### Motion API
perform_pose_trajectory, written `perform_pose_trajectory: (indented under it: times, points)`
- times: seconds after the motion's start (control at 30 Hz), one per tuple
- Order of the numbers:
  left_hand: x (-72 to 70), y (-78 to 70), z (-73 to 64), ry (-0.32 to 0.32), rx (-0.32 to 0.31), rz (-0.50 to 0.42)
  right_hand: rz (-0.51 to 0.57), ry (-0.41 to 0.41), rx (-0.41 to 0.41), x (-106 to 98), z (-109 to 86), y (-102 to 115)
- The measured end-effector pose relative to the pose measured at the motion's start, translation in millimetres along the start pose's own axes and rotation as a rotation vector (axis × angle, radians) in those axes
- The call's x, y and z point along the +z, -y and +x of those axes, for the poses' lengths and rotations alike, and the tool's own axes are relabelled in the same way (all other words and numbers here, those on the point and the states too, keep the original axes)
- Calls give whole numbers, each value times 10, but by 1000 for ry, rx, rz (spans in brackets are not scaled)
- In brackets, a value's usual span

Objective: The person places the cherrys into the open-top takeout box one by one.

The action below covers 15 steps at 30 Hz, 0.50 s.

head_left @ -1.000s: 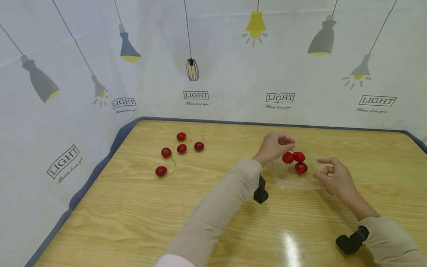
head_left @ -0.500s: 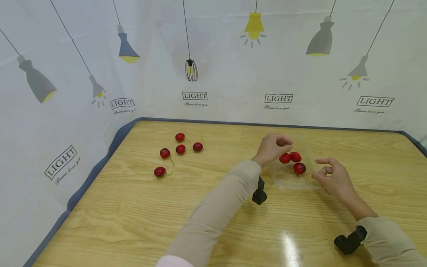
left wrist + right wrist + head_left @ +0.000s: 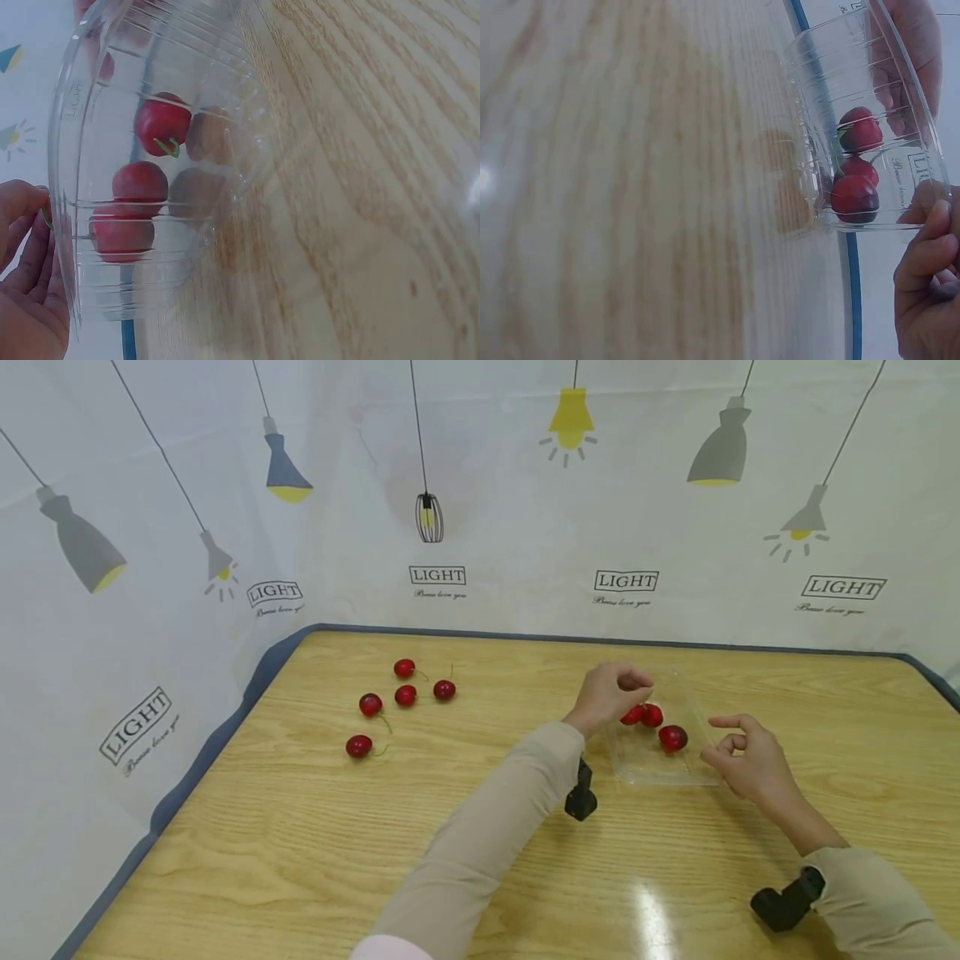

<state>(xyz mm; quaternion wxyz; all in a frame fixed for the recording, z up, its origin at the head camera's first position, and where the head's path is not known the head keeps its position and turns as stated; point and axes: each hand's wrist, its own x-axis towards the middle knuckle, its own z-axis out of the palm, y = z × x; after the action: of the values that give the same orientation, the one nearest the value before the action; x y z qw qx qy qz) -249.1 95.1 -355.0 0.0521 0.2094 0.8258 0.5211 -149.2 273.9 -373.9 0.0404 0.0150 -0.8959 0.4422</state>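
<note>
A clear plastic container (image 3: 637, 775) sits on the table between the hands, with three red cherries inside. One cherry (image 3: 672, 739) lies apart toward the front; a second cherry (image 3: 651, 715) and a third cherry (image 3: 631, 716) are side by side near the left wall. My left hand (image 3: 609, 697) is at the container's far left, finger and thumb pinching a green cherry stem (image 3: 46, 217) by the rim. My right hand (image 3: 753, 762) pinches the container's right rim between thumb and fingers, also seen from the side in the right wrist view.
Several loose cherries (image 3: 406, 696) with stems lie on the left part of the wooden table (image 3: 315, 827). A white curtain (image 3: 517, 527) printed with lamps stands behind and left of the table, whose border is dark blue.
My left hand has lowered slightly and moved left, and two cherries near it have shifted left in the container. The front cherry and my right hand have hardly moved.
</note>
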Motion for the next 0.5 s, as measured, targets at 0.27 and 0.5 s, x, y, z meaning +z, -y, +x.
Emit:
perform_pose_trajectory:
  times: [0.27, 0.5]
  points:
    - [-10, 13, -5, 14, 3, 12, -3, 2, 10, 1, 0, 5]
    - [3, 39, 8, 13, 8, 40, -3, 1, 1, 4, -2, 4]
